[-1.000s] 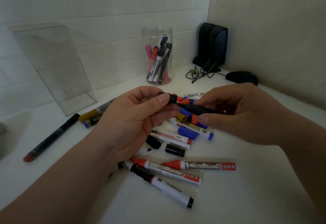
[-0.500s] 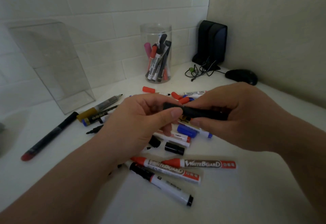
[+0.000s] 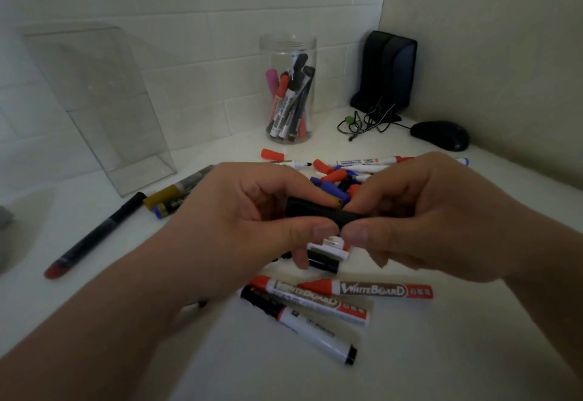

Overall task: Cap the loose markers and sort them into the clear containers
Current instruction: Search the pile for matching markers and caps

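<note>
Hands are closing together since the earlier frame | left hand pinching cap end, right hand gripping barrel of black marker, over loose pile mid bench | step: capping, seating unconfirmed | next: pressing cap home, then carrying to round jar at back edge

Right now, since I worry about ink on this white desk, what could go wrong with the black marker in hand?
1. The left hand and right hand pinch the black cylindrical marker with thumbs over its middle, so a half-seated cap could go unnoticed.
2. The thin white marker with a bare black tip lies on the white desk; it may stain or dry out.
3. The left forearm hangs beside the red-capped whiteboard marker; a sweep could roll it.
</note>
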`<action>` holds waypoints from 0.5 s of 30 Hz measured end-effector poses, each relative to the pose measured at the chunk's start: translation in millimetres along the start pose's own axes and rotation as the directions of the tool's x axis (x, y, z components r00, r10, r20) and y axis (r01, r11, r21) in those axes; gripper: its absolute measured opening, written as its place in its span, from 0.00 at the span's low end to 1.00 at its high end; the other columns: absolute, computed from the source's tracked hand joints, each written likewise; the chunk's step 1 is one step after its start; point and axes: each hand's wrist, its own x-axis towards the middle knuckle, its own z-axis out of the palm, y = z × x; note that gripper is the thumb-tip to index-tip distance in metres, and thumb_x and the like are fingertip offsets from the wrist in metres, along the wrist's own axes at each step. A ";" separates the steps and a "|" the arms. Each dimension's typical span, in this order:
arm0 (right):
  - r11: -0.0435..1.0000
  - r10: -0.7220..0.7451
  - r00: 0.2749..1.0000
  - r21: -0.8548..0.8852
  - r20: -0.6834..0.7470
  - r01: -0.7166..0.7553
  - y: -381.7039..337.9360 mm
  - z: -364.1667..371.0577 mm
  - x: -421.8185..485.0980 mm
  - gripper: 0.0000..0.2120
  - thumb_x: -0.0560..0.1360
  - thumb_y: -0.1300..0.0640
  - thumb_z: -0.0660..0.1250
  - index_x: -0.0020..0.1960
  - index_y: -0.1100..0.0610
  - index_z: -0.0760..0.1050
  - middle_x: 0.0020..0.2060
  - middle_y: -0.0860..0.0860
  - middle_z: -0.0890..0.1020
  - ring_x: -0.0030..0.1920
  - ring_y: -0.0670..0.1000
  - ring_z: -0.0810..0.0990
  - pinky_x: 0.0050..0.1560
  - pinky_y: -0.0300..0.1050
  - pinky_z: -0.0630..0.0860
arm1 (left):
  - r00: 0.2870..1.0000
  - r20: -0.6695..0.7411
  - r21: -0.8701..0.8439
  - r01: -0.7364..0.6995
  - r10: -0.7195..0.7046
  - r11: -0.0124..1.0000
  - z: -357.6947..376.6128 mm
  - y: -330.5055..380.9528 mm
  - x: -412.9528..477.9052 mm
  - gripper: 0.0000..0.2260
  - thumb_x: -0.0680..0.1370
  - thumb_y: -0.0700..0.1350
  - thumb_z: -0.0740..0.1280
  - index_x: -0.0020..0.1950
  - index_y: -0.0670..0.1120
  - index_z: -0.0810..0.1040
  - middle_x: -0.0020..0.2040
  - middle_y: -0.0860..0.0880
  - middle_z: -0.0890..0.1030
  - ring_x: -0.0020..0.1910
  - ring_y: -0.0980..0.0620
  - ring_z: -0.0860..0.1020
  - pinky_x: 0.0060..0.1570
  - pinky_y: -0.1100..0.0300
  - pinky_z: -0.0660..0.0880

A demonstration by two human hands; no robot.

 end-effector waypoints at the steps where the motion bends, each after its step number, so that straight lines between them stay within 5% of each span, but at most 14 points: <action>1: 0.993 0.023 0.999 0.119 0.028 -0.027 3.2 -1.7 2.0 0.13 0.68 0.48 0.73 0.45 0.57 0.83 0.28 0.57 0.81 0.20 0.48 0.71 0.21 0.37 0.67 | 1.000 -0.003 -0.006 -0.009 0.009 1.000 1.5 0.5 1.3 0.09 0.70 0.47 0.74 0.49 0.51 0.86 0.38 0.49 0.85 0.32 0.47 0.84 0.38 0.57 0.81; 4: 0.974 0.021 1.000 0.225 0.017 -0.025 8.2 -4.3 6.3 0.12 0.69 0.52 0.72 0.46 0.60 0.82 0.28 0.59 0.80 0.20 0.49 0.69 0.21 0.36 0.66 | 0.999 -0.044 -0.053 -0.020 0.018 0.998 9.8 -0.2 7.6 0.08 0.72 0.47 0.72 0.50 0.49 0.83 0.36 0.50 0.84 0.33 0.49 0.83 0.39 0.59 0.80; 10: 0.999 0.006 0.992 -0.047 -0.130 -0.012 8.1 -21.1 -1.6 0.06 0.66 0.50 0.73 0.41 0.50 0.83 0.28 0.53 0.82 0.22 0.44 0.73 0.23 0.33 0.70 | 0.984 -0.178 -0.117 0.001 -0.022 0.993 4.1 -7.2 13.2 0.06 0.73 0.48 0.70 0.48 0.50 0.83 0.39 0.46 0.83 0.37 0.47 0.83 0.44 0.57 0.80; 15: 0.997 0.013 0.974 -0.075 -0.224 -0.031 20.5 -37.1 -2.5 0.11 0.64 0.45 0.73 0.44 0.48 0.83 0.32 0.55 0.83 0.27 0.48 0.78 0.30 0.39 0.75 | 0.993 -0.110 0.134 0.065 -0.050 0.989 5.0 -9.3 9.7 0.08 0.71 0.48 0.73 0.49 0.57 0.82 0.45 0.56 0.85 0.46 0.55 0.84 0.49 0.59 0.81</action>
